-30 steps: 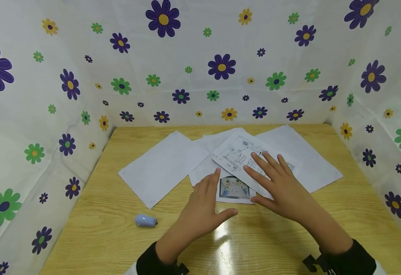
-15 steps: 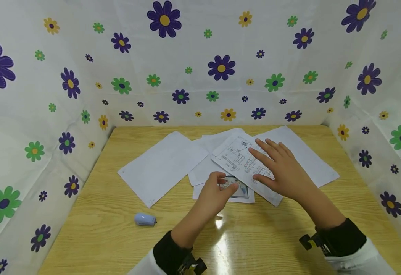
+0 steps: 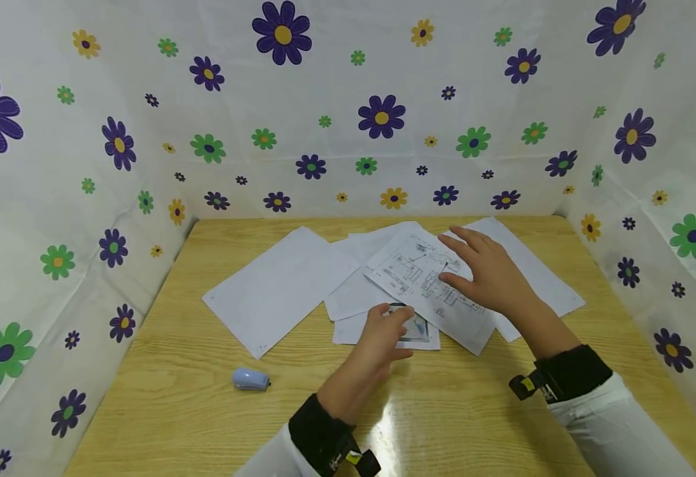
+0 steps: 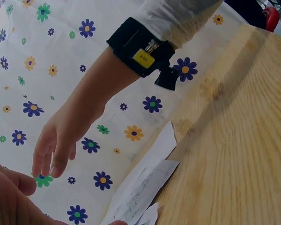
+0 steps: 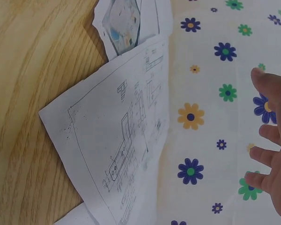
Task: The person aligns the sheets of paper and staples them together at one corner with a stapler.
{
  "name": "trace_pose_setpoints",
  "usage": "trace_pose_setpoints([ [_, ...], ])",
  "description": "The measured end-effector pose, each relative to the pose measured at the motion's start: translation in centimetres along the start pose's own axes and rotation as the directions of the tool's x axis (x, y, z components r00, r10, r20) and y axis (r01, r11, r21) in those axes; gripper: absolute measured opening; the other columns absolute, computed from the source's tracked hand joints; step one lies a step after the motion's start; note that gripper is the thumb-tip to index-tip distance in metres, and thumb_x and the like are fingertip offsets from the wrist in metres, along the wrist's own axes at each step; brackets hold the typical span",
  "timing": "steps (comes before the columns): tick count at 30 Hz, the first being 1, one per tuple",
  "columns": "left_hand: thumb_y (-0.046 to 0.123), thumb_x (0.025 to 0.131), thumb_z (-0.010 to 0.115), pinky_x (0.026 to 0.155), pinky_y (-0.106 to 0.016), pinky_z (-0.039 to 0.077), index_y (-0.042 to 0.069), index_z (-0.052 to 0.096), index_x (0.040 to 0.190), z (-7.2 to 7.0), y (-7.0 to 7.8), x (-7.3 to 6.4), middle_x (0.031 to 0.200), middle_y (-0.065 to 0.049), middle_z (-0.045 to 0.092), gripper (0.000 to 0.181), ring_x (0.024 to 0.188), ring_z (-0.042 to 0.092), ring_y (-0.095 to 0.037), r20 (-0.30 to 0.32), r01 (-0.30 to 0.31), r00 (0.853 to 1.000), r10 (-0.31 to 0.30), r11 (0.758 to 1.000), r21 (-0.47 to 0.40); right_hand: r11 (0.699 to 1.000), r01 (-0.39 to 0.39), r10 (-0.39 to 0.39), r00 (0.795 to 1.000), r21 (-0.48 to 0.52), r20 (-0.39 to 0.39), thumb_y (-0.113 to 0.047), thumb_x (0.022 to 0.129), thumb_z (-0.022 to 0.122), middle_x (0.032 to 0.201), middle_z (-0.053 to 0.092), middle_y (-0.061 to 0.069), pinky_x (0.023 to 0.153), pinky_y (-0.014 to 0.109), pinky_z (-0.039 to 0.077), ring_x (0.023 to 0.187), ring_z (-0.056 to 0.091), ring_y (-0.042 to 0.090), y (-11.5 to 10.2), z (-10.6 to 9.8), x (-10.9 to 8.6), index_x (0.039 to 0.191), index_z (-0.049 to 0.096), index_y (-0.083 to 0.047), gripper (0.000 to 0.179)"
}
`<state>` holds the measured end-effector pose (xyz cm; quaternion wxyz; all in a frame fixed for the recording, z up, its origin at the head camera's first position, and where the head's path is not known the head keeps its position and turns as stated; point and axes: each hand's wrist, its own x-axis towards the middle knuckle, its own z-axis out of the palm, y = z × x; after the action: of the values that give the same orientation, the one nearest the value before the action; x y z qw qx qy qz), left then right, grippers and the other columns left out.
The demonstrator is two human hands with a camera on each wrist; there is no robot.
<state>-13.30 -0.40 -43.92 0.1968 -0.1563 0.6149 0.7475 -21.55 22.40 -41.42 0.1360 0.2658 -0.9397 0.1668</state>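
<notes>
Both hands are raised over a spread of paper sheets and hold nothing. My left hand, fingers loosely bent and thumb apart, overlaps the sheet with a colour picture in the head view. Above the sheet with line drawings hovers my right hand, its fingers spread and slightly bent. That drawing sheet fills the middle of the right wrist view, below the level of the fingers. It lies on top of other papers and partly covers the colour picture.
A blank white sheet lies at the left, and another white sheet at the right back. A small light-blue object with a dark tip rests on the wooden table at front left. Flower-printed cloth encloses the back and sides.
My left hand has moved right and bent its fingers. My right hand has drawn back up from the drawing sheet, uncovering more of it. The papers lie about where they were.
</notes>
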Motion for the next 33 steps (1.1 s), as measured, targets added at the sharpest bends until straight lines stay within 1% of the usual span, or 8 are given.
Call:
trace_pose_setpoints([
  [5, 0.028, 0.098, 0.063, 0.103, -0.065, 0.046, 0.001, 0.01, 0.16, 0.7, -0.5, 0.1, 0.159, -0.032, 0.023, 0.086, 0.145, 0.031, -0.05, -0.036, -0.008, 0.999, 0.005, 0.995, -0.103, 0.99, -0.104, 0.097, 0.992, 0.097, 0.077, -0.04, 0.093, 0.076, 0.165, 0.033, 0.014, 0.115, 0.066, 0.03, 0.148, 0.033, 0.044, 0.6, 0.6, 1.0, 0.157, 0.042, -0.016, 0.076],
  [8, 0.027, 0.098, 0.062, 0.104, -0.068, 0.043, 0.002, 0.009, 0.16, 1.1, -0.5, 0.2, 0.161, -0.031, 0.018, 0.085, 0.148, 0.025, -0.051, -0.057, -0.024, 0.998, 0.015, 0.986, -0.162, 0.98, -0.151, 0.139, 0.985, 0.127, 0.102, -0.042, 0.093, 0.075, 0.166, 0.031, 0.013, 0.116, 0.066, 0.03, 0.15, 0.031, 0.043, 1.1, 1.1, 1.6, 0.157, 0.041, -0.017, 0.077],
  [14, 0.026, 0.097, 0.061, 0.103, -0.071, 0.041, 0.002, 0.007, 0.16, 2.0, -0.4, 0.2, 0.158, -0.035, 0.019, 0.086, 0.148, 0.024, -0.052, -0.065, -0.019, 0.998, 0.004, 0.974, -0.225, 0.968, -0.206, 0.189, 0.974, 0.144, 0.123, -0.042, 0.093, 0.074, 0.166, 0.031, 0.014, 0.115, 0.067, 0.031, 0.15, 0.03, 0.043, 2.4, 1.8, 2.1, 0.158, 0.04, -0.017, 0.077],
  [18, 0.024, 0.096, 0.061, 0.103, -0.073, 0.04, 0.001, 0.006, 0.16, 2.6, -0.5, 0.3, 0.159, -0.037, 0.017, 0.088, 0.149, 0.022, -0.052, -0.072, -0.018, 0.997, -0.002, 0.962, -0.271, 0.954, -0.254, 0.229, 0.96, 0.159, 0.16, -0.043, 0.095, 0.072, 0.165, 0.032, 0.017, 0.115, 0.067, 0.03, 0.15, 0.031, 0.045, 3.5, 2.1, 2.3, 0.159, 0.037, -0.016, 0.078],
  [22, 0.02, 0.095, 0.061, 0.105, -0.076, 0.035, 0.002, 0.006, 0.16, 3.4, -0.5, 0.7, 0.163, -0.031, 0.011, 0.087, 0.151, 0.017, -0.05, -0.091, -0.053, 0.996, 0.024, 0.943, -0.328, 0.922, -0.325, 0.286, 0.938, 0.211, 0.196, -0.043, 0.096, 0.07, 0.165, 0.032, 0.018, 0.116, 0.066, 0.029, 0.15, 0.029, 0.044, 4.4, 2.3, 2.5, 0.16, 0.034, -0.016, 0.079],
  [25, 0.019, 0.094, 0.062, 0.105, -0.078, 0.033, 0.004, 0.01, 0.16, 4.0, -0.2, 1.1, 0.164, -0.026, 0.013, 0.086, 0.153, 0.016, -0.047, -0.124, -0.079, 0.992, 0.037, 0.934, -0.348, 0.891, -0.377, 0.328, 0.92, 0.254, 0.216, -0.045, 0.096, 0.069, 0.165, 0.031, 0.019, 0.117, 0.067, 0.028, 0.151, 0.028, 0.045, 5.0, 2.5, 2.9, 0.161, 0.032, -0.017, 0.08],
  [27, 0.021, 0.094, 0.063, 0.106, -0.078, 0.031, 0.006, 0.012, 0.16, 4.3, 0.0, 1.4, 0.164, -0.025, 0.018, 0.085, 0.153, 0.018, -0.046, -0.145, -0.081, 0.989, 0.032, 0.935, -0.346, 0.876, -0.4, 0.346, 0.911, 0.27, 0.226, -0.047, 0.097, 0.068, 0.165, 0.03, 0.019, 0.117, 0.066, 0.028, 0.151, 0.028, 0.046, 5.4, 2.8, 3.1, 0.162, 0.032, -0.017, 0.08],
  [33, 0.022, 0.093, 0.063, 0.111, -0.078, 0.023, 0.007, 0.011, 0.16, 4.7, 0.2, 2.0, 0.161, -0.026, 0.024, 0.086, 0.152, 0.02, -0.046, -0.168, -0.064, 0.986, 0.004, 0.932, -0.355, 0.853, -0.448, 0.376, 0.883, 0.269, 0.28, -0.051, 0.096, 0.067, 0.166, 0.029, 0.018, 0.115, 0.066, 0.031, 0.15, 0.028, 0.046, 5.8, 3.8, 3.5, 0.162, 0.031, -0.018, 0.081],
])
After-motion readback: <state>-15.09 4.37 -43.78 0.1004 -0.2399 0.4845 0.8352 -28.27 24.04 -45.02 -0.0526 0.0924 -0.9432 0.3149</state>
